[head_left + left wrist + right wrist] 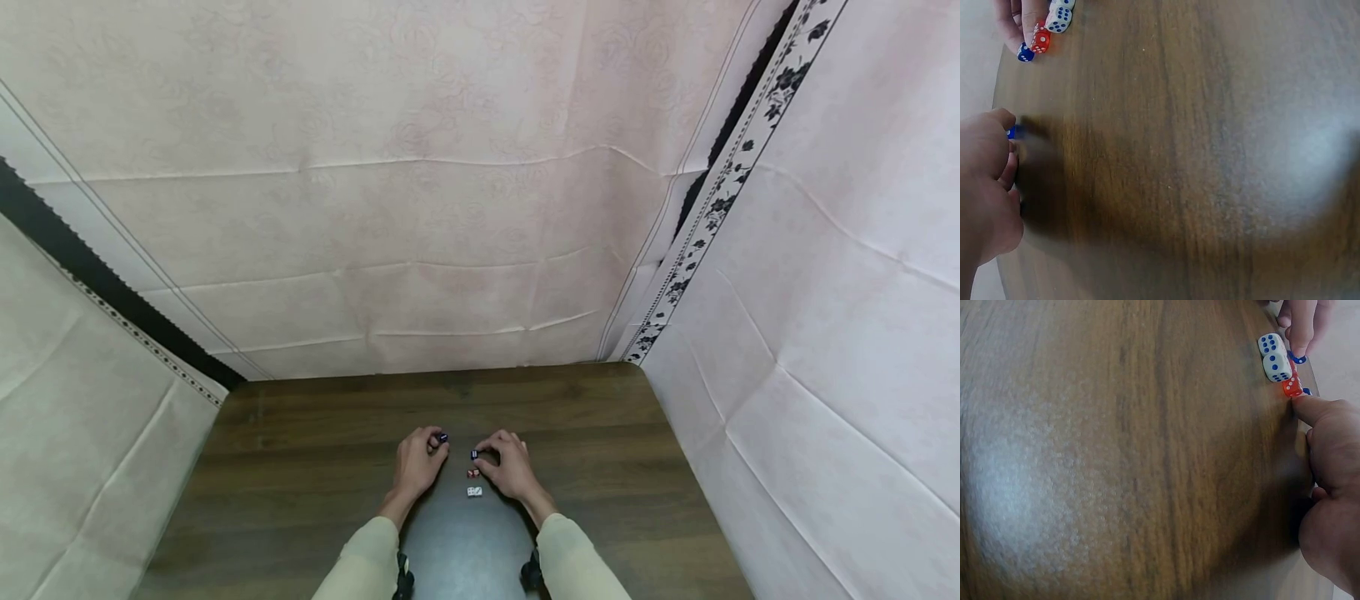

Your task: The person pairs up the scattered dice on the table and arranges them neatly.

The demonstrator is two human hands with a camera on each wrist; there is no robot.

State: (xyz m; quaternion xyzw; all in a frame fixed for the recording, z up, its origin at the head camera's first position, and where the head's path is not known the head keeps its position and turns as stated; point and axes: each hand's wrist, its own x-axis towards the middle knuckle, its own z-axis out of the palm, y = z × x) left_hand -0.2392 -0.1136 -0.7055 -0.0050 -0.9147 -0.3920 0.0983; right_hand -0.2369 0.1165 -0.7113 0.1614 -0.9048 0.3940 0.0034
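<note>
My left hand [418, 463] pinches a dark blue die [442, 437] at its fingertips; the left wrist view shows only a sliver of that die [1013, 131] beside the curled fingers [997, 156]. My right hand [512, 465] holds a second blue die [475, 454] with curled fingers, low on the dark wooden table [300, 450]. Just behind it, toward me, a red die [473, 473] and a white die [474, 492] lie in a line. In the right wrist view my index finger [1310, 409] touches the red die [1291, 387], with two white dice [1274, 356] beside it.
Pale fabric sheets [420, 233] wall the table in at the back and on both sides. Bare wood spreads to the left and right of the hands. The table's near edge lies below my sleeves [367, 558].
</note>
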